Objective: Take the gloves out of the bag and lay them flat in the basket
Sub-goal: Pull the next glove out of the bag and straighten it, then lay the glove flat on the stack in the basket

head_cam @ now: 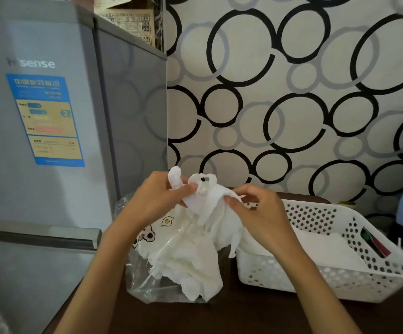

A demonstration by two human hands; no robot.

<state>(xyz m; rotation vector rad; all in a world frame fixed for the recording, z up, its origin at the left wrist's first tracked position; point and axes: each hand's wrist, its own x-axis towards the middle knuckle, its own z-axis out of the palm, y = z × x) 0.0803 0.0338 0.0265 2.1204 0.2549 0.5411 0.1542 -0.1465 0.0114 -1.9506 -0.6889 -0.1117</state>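
Head view: the left hand (158, 198) and right hand (255, 213) each pinch one white glove (205, 201) between thumb and curled fingers, holding it raised above the clear plastic bag (147, 283). The bag rests on the dark table (243, 317) with more crumpled white gloves (190, 263) inside. The white perforated basket (340, 280) stands just right of the bag, holding a flat white layer.

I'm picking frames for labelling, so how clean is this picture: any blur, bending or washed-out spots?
Head view: wide-angle bending curves the fridge edges; light is soft and even; the white gloves, held by the left hand and right hand, wash out against the clear bag; the fridge label's print is too blurred to read.
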